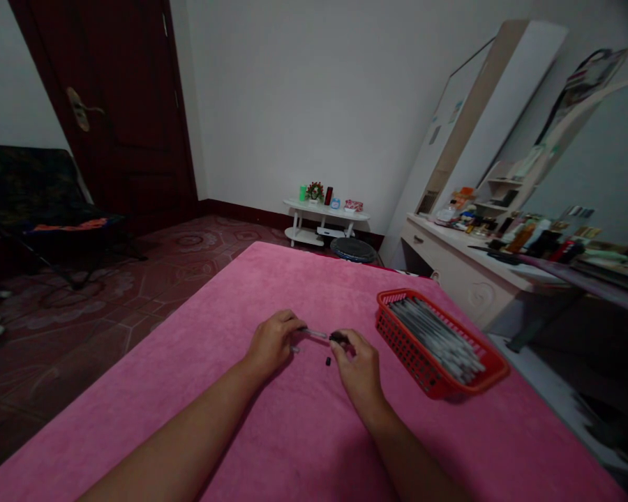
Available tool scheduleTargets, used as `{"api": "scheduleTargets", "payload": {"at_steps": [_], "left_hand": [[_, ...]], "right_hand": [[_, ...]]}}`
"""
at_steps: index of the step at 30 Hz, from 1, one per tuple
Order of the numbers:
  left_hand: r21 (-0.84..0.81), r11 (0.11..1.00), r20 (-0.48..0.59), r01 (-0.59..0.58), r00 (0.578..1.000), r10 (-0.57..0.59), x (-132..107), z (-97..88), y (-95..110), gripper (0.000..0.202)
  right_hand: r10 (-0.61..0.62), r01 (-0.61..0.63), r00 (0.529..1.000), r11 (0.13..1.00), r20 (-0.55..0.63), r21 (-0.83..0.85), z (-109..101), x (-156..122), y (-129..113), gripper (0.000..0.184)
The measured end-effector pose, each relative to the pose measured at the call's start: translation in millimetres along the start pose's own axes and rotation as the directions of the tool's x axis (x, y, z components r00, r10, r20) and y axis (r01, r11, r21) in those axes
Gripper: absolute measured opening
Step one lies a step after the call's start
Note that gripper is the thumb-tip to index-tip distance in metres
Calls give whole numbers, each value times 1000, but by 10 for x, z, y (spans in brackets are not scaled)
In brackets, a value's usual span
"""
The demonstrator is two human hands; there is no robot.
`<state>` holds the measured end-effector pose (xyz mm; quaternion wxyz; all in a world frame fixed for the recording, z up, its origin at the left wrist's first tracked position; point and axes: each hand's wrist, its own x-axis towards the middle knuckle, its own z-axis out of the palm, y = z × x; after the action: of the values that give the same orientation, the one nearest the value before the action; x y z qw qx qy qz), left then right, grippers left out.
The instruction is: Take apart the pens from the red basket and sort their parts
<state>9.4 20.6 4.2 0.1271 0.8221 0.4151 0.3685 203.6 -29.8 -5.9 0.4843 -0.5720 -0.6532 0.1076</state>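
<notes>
Pink cloth (303, 439) covers the table; a dark door (130, 118) stands behind; the red basket (408, 352) holds grey pens (439, 336). Left hand (272, 343) and right hand (359, 362) pinch a single pen (318, 334) between them — one end each.

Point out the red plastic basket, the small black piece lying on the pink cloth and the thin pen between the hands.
Red plastic mesh basket (405, 352): head view, left side wall.
Small black plastic piece (328, 361): head view, its middle.
Thin clear pen (318, 334): head view, bare mid-barrel.

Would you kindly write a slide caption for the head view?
Left hand and right hand hold a clear pen over the pink cloth, beside a red plastic basket of pens.
</notes>
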Motion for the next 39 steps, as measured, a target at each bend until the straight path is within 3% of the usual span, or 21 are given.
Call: {"api": "scheduleTargets", "payload": {"at_steps": [16,28,36,39], "left_hand": [[7,1000,46,-27,999,26,-12,-17,40,26],[-25,996,44,-87,995,88,-42,-5,134,22],[-48,993,36,-112,993,114,-51,9,157,20],[-49,995,36,-85,996,87,-45,0,138,23]], "right_hand": [[-56,57,998,997,19,-55,-6,12,22,11],[-28,35,998,990,49,-139,-36,6,54,15],[-21,38,998,963,65,-265,-54,-8,5,41],[-29,36,999,974,36,-222,-78,-14,-20,24]]}}
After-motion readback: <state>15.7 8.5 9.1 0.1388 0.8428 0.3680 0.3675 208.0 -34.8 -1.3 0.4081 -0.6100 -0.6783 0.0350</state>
